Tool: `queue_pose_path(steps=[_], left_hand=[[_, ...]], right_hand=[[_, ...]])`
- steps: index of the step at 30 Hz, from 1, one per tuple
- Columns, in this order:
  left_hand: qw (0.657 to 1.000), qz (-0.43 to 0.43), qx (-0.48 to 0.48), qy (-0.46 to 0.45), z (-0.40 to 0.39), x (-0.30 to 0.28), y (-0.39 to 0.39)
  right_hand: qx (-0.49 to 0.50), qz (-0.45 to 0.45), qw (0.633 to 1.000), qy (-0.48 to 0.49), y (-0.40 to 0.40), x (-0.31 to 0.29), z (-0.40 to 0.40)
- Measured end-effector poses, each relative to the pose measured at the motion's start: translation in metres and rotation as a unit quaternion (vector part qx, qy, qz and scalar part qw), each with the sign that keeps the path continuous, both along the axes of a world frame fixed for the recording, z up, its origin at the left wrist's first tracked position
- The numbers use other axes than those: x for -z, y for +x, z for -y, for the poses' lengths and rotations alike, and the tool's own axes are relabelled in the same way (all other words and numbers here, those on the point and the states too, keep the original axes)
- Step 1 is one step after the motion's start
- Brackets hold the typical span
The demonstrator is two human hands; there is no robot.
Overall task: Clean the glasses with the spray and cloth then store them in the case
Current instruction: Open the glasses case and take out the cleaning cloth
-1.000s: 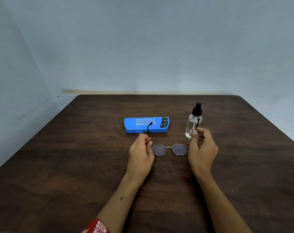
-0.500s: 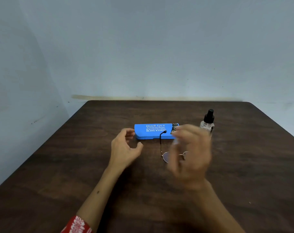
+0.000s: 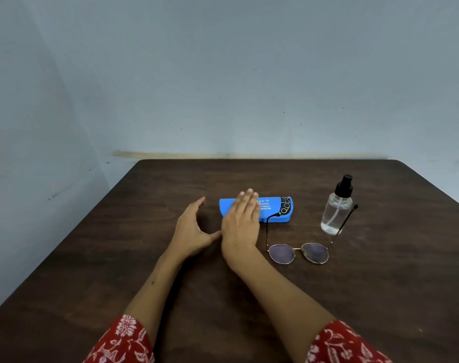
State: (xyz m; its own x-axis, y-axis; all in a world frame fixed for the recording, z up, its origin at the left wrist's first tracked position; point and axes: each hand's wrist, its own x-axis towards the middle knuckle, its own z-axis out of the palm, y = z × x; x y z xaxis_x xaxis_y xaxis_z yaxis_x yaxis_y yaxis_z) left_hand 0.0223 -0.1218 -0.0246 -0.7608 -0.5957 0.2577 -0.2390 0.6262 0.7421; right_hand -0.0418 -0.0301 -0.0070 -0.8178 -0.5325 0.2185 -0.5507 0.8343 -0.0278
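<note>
A: So, what step does this look like?

B: Opening the case (image 3: 275, 209), I'd judge. The right hand (image 3: 240, 222) lies flat over its left part, fingers spread and clamped on nothing; whether the palm presses the lid or hovers just above, I cannot tell. The left hand (image 3: 190, 233) is just left of the case, fingers apart in an open curve, empty.

A: How should it go?

B: Steady the left end with the left hand and lift the lid at the seam with the right. That case looks like smooth hard blue plastic, long with rounded ends, so it may skid on the tabletop (image 3: 328, 297) unless braced. No cloth is in view; perhaps it is inside.

A: And the glasses?

B: The glasses (image 3: 298, 252) rest near and right of the case, round tinted lenses in a thin metal rim toward the person, both temples unfolded and pointing away. The left temple's dark tip reaches in front of the case's right end, so pull the lid up gently, not sideways. The right temple runs along the spray bottle (image 3: 337, 212); contact is unclear.

A: That bottle?

B: Clear and cylindrical, black pump top, upright on the far right, holding clear liquid. It looks narrow and easy to tip. The tabletop is dark matte wood grain.
</note>
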Motion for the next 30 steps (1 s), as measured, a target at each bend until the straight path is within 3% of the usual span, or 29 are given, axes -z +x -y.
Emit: queue_pose_path(steps=[4,10,18,30], left_hand=[[1.0,0.01,0.0,-0.012,0.005,0.005,0.001],[0.999,0.027,0.003,-0.035,0.014,0.004,0.007],[1.0,0.014,-0.005,0.025,0.031,0.0,0.021],[0.999,0.028,-0.012,0.026,0.033,0.002,0.021]], right_hand=[[0.021,0.019,0.995,0.1,-0.013,-0.007,-0.006],[-0.021,-0.004,0.993,0.114,-0.001,-0.014,-0.001],[-0.133,-0.054,0.982,0.119,0.019,-0.018,0.017],[-0.161,-0.108,0.967,0.163,0.018,-0.019,0.022]])
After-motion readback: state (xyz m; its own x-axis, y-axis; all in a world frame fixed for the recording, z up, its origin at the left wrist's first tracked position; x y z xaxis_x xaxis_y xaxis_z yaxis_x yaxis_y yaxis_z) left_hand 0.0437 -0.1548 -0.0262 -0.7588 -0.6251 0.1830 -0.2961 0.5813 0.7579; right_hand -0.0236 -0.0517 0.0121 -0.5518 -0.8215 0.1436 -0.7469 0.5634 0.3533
